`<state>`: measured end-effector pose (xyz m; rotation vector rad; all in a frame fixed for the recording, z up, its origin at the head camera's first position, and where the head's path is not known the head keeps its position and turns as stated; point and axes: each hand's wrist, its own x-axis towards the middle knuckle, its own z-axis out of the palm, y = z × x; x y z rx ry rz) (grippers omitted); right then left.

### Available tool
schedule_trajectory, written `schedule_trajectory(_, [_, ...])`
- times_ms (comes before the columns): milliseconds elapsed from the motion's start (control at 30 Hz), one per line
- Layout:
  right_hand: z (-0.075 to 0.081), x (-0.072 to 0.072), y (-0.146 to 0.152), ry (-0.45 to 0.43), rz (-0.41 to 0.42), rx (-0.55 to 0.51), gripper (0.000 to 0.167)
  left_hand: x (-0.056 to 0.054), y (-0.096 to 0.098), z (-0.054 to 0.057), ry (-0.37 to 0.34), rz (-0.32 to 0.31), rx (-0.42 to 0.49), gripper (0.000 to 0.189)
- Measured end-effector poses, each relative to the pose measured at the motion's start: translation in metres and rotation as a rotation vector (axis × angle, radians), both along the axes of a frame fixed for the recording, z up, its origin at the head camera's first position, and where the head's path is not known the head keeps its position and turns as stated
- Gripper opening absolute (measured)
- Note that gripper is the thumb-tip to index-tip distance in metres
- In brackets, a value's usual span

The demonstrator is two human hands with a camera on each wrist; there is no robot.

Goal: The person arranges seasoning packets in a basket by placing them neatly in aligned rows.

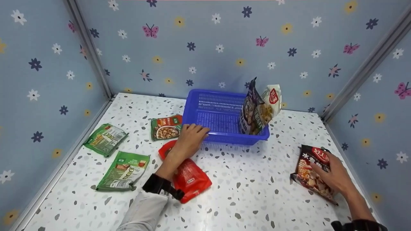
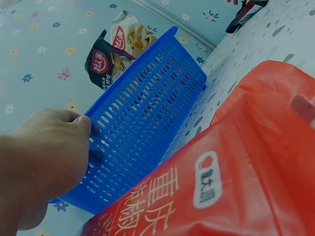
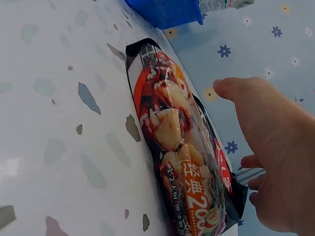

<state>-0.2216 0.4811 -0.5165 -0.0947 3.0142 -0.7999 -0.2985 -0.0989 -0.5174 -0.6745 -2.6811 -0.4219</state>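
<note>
My left hand [image 1: 191,139] grips the front-left rim of a blue perforated plastic basket [image 1: 228,138], its fingers over the edge. Inside the basket's right end stand a dark seasoning packet [image 1: 249,112] and a whitish one [image 1: 272,101], leaning together. Under my left forearm lies a red seasoning packet [image 1: 192,179], large in the left wrist view. At the right, my right hand [image 1: 334,173] is over a black seasoning packet [image 1: 310,168] with food pictures. In the right wrist view its thumb stands apart from that packet [image 3: 172,123], which lies on the table.
Two green packets [image 1: 107,139] [image 1: 125,170] lie on the left of the speckled table [image 1: 244,192]. A red-and-green packet [image 1: 165,127] is beside the basket's left side. Flower-patterned walls [image 1: 205,48] enclose the back and both sides.
</note>
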Motion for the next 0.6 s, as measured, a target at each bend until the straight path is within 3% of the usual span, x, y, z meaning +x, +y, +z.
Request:
schedule_trajectory(367, [0.005, -0.022, 0.012, -0.088, -0.076, 0.07, 0.112, 0.001, 0.001, 0.002, -0.005, 0.0, -0.006, 0.036])
schedule_trajectory(600, [0.01, -0.031, 0.02, -0.144, -0.083, 0.094, 0.112, 0.0, 0.0, 0.0, -0.003, 0.006, -0.008, 0.035])
